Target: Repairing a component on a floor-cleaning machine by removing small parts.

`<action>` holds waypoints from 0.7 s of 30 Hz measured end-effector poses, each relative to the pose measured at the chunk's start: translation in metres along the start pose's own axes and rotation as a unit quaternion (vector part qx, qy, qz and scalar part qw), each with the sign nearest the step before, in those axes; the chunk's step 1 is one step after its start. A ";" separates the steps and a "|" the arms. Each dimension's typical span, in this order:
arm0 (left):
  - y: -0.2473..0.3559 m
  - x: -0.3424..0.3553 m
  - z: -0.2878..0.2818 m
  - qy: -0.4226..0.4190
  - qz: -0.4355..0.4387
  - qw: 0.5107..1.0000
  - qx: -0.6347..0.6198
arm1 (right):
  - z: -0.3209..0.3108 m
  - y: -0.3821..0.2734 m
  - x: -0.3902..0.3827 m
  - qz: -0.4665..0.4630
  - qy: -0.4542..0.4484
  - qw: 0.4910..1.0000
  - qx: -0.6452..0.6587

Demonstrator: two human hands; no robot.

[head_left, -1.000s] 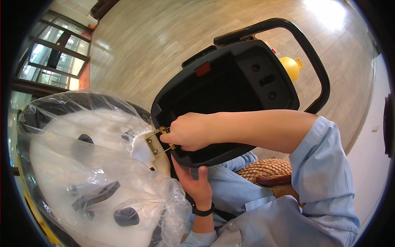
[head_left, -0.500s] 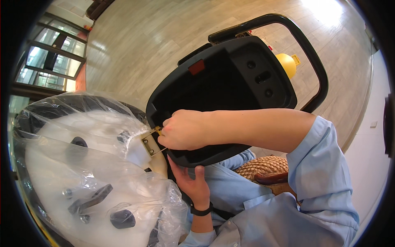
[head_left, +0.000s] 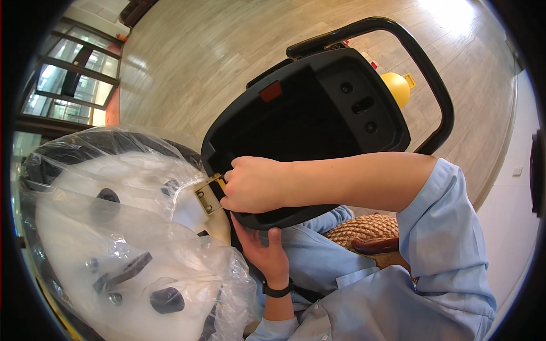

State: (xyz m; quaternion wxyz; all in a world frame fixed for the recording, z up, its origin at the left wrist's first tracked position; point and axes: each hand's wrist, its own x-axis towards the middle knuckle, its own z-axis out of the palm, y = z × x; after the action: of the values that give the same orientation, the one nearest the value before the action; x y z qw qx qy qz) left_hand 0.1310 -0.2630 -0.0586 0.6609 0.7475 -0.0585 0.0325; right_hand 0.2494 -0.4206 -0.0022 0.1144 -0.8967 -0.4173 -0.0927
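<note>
A black plastic lid, shallow like a tray with a raised rim, stands tilted in front of me. My right hand is closed inside its lower left corner, beside a beige metal hinge bracket. A bit of yellow shows at its fingertips; what they grip is hidden. From below, my left hand, with a black band at the wrist, holds the lid's lower edge. Its thumb stays on the near side and its fingers reach partly out of sight. Left of the bracket is a white plastic body under clear film.
A thick black bar handle loops round the lid's right side. Behind it, a rounded yellow part shows above the wooden floor. Near my legs is a woven brown seat. Glass panes stand at far left.
My right hand has shifted slightly at the bracket, its knuckles a little lower. The left hand and the lid have hardly moved.
</note>
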 end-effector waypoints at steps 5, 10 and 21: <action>0.001 0.000 0.001 -0.003 -0.005 1.000 -0.013 | 0.004 -0.001 -0.001 0.000 0.021 1.000 -0.011; 0.002 0.001 -0.004 0.001 -0.008 1.000 -0.006 | 0.006 0.002 0.001 0.005 0.047 0.999 0.001; -0.002 0.000 -0.003 0.008 -0.009 1.000 0.025 | -0.014 0.004 -0.003 0.012 -0.008 0.998 0.060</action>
State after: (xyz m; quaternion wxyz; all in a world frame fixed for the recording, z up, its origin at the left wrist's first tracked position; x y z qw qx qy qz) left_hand 0.1314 -0.2599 -0.0598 0.6425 0.7642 -0.0454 0.0343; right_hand 0.2500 -0.4294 0.0104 0.1659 -0.8940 -0.4120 -0.0593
